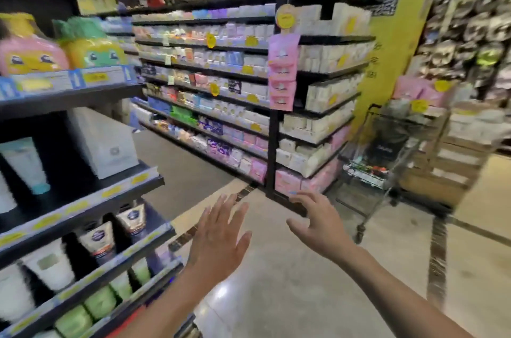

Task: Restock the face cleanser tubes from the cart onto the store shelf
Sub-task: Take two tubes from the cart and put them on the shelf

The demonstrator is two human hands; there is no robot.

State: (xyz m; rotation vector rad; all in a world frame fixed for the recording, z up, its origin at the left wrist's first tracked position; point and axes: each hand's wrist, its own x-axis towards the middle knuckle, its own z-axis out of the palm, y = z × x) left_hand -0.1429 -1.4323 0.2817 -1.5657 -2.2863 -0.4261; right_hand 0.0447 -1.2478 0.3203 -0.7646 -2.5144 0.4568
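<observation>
The left hand (218, 235) and right hand (318, 221) hover at lower centre, each grip spread and empty, probably reaching toward the cart (409, 155) at mid right for more. Some tubes (26, 163) stand on the shelf (83, 205) at left.

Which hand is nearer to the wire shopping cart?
Right. The right hand, empty with fingers spread, is left of the shopping cart and apart from it. The left hand, also open and empty, is farther left, closer to the store shelf.
</observation>
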